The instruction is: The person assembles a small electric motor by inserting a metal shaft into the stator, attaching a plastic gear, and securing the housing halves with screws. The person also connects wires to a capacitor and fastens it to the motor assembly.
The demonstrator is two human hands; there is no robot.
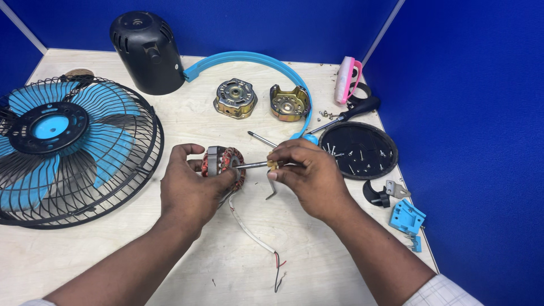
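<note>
Away to my left on the pale wooden tabletop (187,266) lies the black wire fan cage (76,150) with its blue blades (51,122) inside. Beyond it stands the black motor cover (146,52), upright, and a curved blue band (255,59) arcs from just beside it across to my right. Under that arc sit two brass-coloured motor end caps (235,98) (289,103), side by side. Farther right I see a pink-and-white tool (347,79), a black-handled screwdriver (347,116), a round black lid holding loose screws (358,150), a small black clip (376,194) and a blue plastic bracket (407,217) near the edge.
</note>
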